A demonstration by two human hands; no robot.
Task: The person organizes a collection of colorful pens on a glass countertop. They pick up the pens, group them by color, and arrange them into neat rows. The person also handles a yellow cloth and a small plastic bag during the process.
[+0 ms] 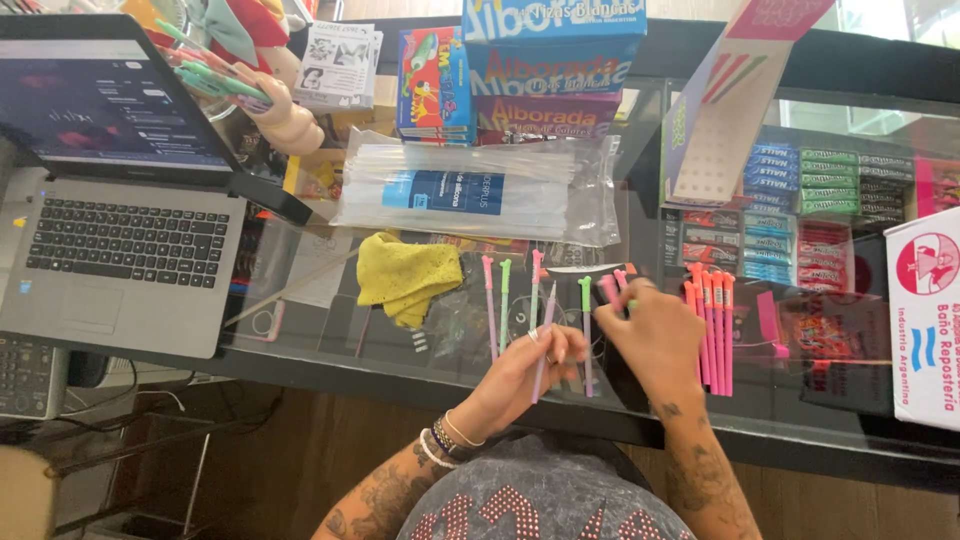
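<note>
My left hand (525, 375) grips a lilac pen (545, 340) by its lower half, its tip slanting up and to the right over the glass counter. My right hand (655, 335) pinches a pink pen (608, 288) near its top, just right of the left hand. Loose pens lie in a row on the glass: a pink one (490, 300), a green one (504, 295), another green one (585, 320). A bunch of orange-pink pens (712, 325) lies side by side just right of my right hand.
An open laptop (120, 260) sits at the left on the glass counter (330, 350). A yellow cloth (405, 278) lies left of the pens, a clear bag of sticks (470, 190) behind them. Boxes (550, 70) stack at the back; a white package (925, 320) stands far right.
</note>
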